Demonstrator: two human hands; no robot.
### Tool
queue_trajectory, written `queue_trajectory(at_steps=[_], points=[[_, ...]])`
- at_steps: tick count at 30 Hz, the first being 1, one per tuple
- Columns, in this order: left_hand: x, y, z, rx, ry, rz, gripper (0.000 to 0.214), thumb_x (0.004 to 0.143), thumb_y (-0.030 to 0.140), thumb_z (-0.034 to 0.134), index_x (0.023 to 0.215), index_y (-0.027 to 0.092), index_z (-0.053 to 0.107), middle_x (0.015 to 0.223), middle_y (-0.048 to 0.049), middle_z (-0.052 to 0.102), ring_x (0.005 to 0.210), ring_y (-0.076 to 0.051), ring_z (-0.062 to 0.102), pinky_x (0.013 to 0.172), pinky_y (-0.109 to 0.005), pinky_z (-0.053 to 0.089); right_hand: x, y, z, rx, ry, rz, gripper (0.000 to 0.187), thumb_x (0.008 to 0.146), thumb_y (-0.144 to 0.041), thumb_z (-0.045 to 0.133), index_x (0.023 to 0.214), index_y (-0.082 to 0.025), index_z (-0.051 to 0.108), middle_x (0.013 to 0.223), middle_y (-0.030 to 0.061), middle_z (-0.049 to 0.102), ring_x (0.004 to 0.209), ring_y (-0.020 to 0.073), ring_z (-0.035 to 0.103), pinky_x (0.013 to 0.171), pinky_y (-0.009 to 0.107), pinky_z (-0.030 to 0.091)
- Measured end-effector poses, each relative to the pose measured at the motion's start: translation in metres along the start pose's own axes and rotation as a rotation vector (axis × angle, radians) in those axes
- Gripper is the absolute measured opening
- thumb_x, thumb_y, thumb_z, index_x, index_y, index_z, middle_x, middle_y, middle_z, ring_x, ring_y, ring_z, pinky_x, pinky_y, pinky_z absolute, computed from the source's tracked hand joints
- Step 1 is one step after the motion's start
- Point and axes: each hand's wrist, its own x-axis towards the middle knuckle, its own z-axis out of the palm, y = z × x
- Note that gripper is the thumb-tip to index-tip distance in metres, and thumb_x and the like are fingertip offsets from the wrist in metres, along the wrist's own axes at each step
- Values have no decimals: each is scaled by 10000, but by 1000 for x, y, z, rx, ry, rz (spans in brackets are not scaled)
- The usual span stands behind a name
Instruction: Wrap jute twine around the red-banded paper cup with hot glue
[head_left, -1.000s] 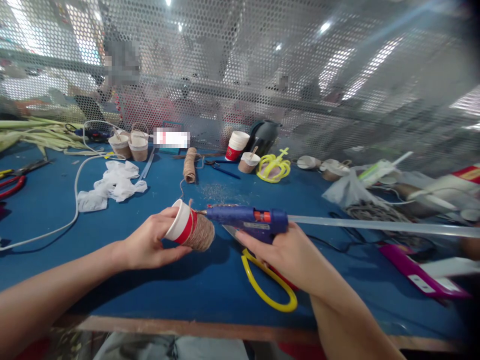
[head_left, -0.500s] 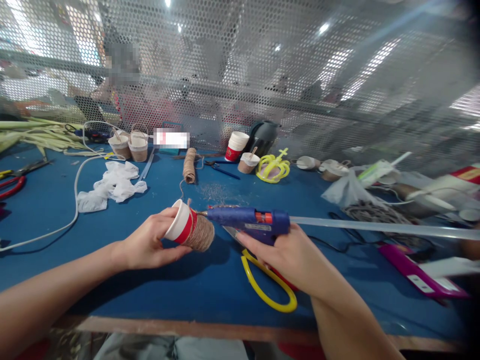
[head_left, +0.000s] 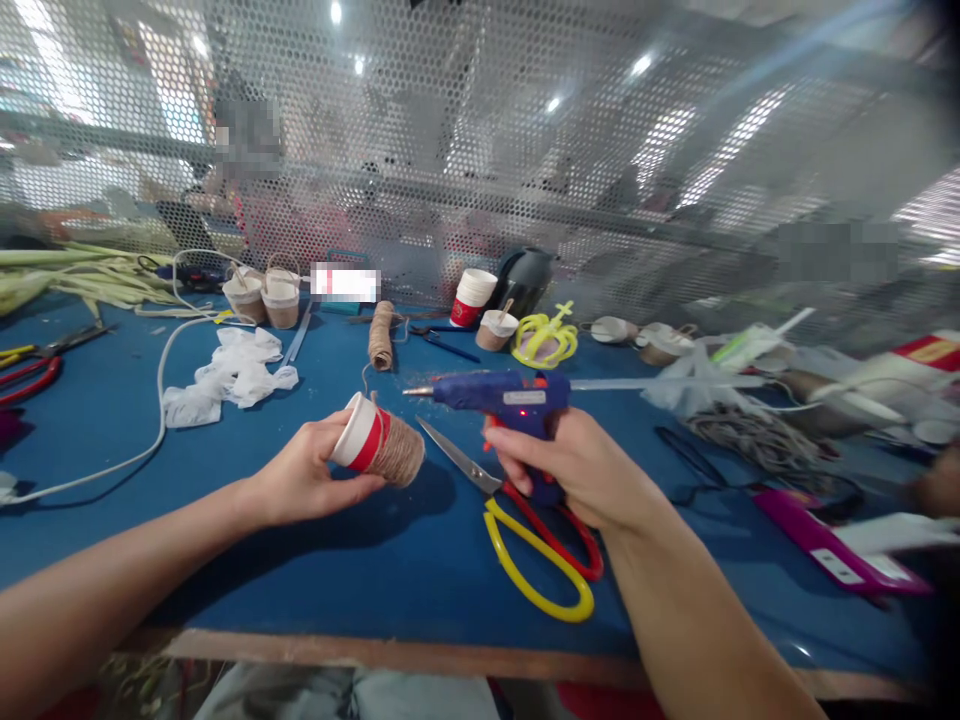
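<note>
My left hand [head_left: 304,478] grips a paper cup [head_left: 377,447] lying on its side, white and red near the rim, the rest wound with brown twine. My right hand [head_left: 574,466] is wrapped round the handle of a blue hot glue gun [head_left: 501,394]. Its nozzle points left, raised above and to the right of the cup, not touching it. A clear glue stick [head_left: 660,381] juts from the gun's back. Yellow and red scissors [head_left: 534,540] lie on the blue table [head_left: 315,570] beneath the gun.
A twine spool [head_left: 380,334], more paper cups [head_left: 474,294], a yellow crown shape [head_left: 546,337], crumpled white plastic [head_left: 229,372], a white cable [head_left: 154,405] and red pliers [head_left: 30,370] lie on the table. Clutter fills the right side. A perforated metal screen [head_left: 480,150] stands behind; a person sits beyond it.
My right hand has lifted the glue gun up and away from the cup; its nozzle no longer touches the twine. The scissors are now uncovered. The cup has stayed nearly in place.
</note>
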Motion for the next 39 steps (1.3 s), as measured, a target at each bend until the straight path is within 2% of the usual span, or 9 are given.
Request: queue_trajectory(at_steps=[3,7,13,16,19,24,30,34,39], points=[[0,-2,1,-13,22,-66,91,717,196,596,765,120,611,786,-48,654,733,-146,593,719,-252,472,24,9,-10,-49,133,0,299,690,-450,592,681,-158,528,635,8,556,511,76,490,461,194,402],[-1,-2,3,-22,29,-71,115,713,206,602,783,116,616,779,-49,653,716,-147,594,710,-255,472,62,30,-20,-279,272,154,357,810,-476,411,652,-168,501,582,9,528,437,72,453,420,204,389],[-1,-1,4,-4,41,-17,94,714,184,599,774,118,630,822,-66,660,793,-159,591,783,-273,452,97,62,-22,-547,375,274,346,751,-435,531,527,-174,493,427,38,500,492,173,542,477,268,389],[-1,0,3,23,34,37,70,716,172,595,751,123,630,803,-63,663,794,-159,589,786,-275,449,97,55,-15,-643,394,219,250,714,-362,598,579,-155,562,619,110,605,774,259,583,625,313,407],[-2,1,3,60,31,101,46,714,162,596,725,131,628,793,-58,663,798,-161,584,797,-289,444,85,31,3,-647,311,106,266,769,-384,533,720,-141,631,808,127,639,894,257,556,723,326,392],[-3,5,4,79,-10,168,35,716,146,589,740,140,614,774,-50,662,810,-168,573,835,-325,432,58,-6,44,-371,-113,-23,593,834,-572,263,761,-167,689,829,73,673,802,173,582,753,292,411],[-3,14,6,111,-53,251,45,719,143,574,752,135,604,762,-63,650,793,-175,558,810,-327,444,52,-4,63,228,-391,82,570,782,-606,360,775,-137,683,797,83,659,781,163,563,770,321,401],[-4,18,7,74,-80,268,96,718,130,571,804,143,612,811,-69,653,836,-177,556,807,-307,445,51,0,63,513,-327,102,222,642,-352,679,748,-158,662,776,26,644,724,113,556,719,264,411],[-6,21,9,-43,-92,128,21,715,145,589,718,142,610,739,-44,654,778,-159,565,789,-293,448,40,-6,58,604,-139,16,88,617,-237,694,638,-172,639,707,-13,626,654,75,532,666,225,405]])
